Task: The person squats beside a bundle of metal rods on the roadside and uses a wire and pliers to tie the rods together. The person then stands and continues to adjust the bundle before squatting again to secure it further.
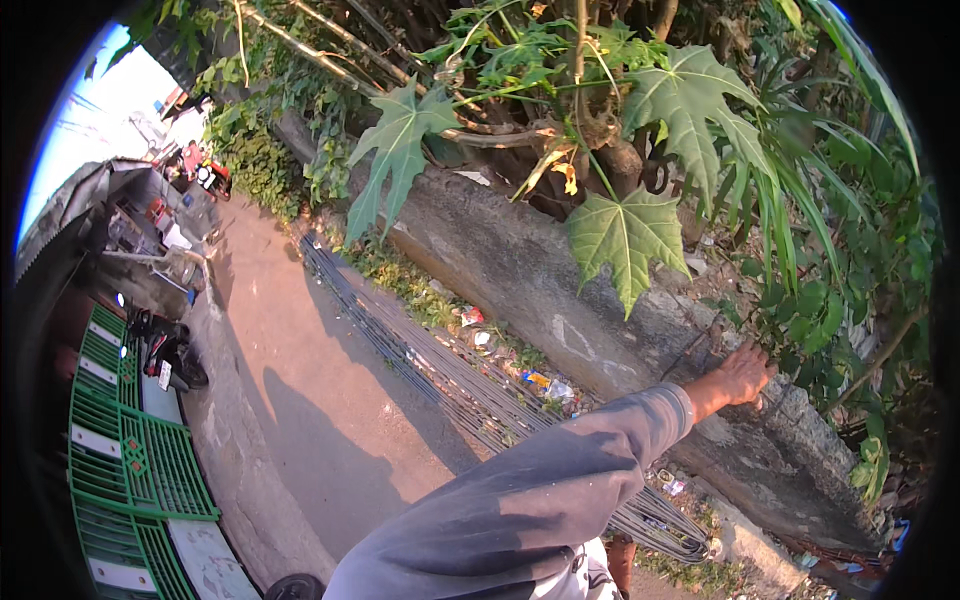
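Grey concrete wall (520, 270) — the right hand (738, 378) rests on its top edge, fingers curled against it, holding nothing. Steel rods (450, 375) lie bundled along the wall's foot — untouched. Left hand unseen.

The ground (330, 400) is a reddish-brown dirt lane running from 11 o'clock down to 6 o'clock. A long bundle of thin steel rods (450, 375) lies directly on it, stretched from about 10 o'clock to 5 o'clock along the lane's edge. Beside the rods, toward 3 o'clock, a strip of weeds holds scattered litter (535, 380), small wrappers and scraps. This strip borders a low concrete wall (560, 290), grey and stained, which slopes from 12 o'clock to 4 o'clock. At 8 o'clock a raised concrete kerb (235, 450) edges the lane, with a parked motorbike (165, 350) standing on it at 9 o'clock.
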`<state>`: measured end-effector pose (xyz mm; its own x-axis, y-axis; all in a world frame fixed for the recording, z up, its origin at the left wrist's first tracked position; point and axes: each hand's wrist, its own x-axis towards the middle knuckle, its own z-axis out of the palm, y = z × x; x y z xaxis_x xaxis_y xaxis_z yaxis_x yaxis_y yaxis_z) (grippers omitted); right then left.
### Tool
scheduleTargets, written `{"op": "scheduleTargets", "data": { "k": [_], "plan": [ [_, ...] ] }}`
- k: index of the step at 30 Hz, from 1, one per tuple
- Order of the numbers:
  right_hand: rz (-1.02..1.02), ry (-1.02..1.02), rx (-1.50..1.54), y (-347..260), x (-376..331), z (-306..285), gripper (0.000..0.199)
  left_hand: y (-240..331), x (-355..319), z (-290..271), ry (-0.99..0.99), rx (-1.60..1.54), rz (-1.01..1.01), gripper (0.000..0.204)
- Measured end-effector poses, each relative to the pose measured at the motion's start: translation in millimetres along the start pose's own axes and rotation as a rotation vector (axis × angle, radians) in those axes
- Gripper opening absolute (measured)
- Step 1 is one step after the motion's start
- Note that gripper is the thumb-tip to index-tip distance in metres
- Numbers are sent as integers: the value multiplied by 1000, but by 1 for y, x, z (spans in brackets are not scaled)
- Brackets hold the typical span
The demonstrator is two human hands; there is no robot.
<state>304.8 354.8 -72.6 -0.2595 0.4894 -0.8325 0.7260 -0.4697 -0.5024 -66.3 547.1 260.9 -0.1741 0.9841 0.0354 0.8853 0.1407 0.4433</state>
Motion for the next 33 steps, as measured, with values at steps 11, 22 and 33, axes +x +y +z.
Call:
{"op": "scheduleTargets", "data": {
  "k": [11, 22, 33],
  "plan": [
    [-63, -40, -267, -38, 14, -1, 23, 7, 4, 13, 11, -46, 9, 82],
    [-163, 150, -357, 5, 29, 1, 29, 5, 8, -23, 88, 84, 74, 78],
    [-456, 210, -864, 59, 1, -13, 33, 38, 5, 3, 129, 198, 147, 75]
  ]
}}
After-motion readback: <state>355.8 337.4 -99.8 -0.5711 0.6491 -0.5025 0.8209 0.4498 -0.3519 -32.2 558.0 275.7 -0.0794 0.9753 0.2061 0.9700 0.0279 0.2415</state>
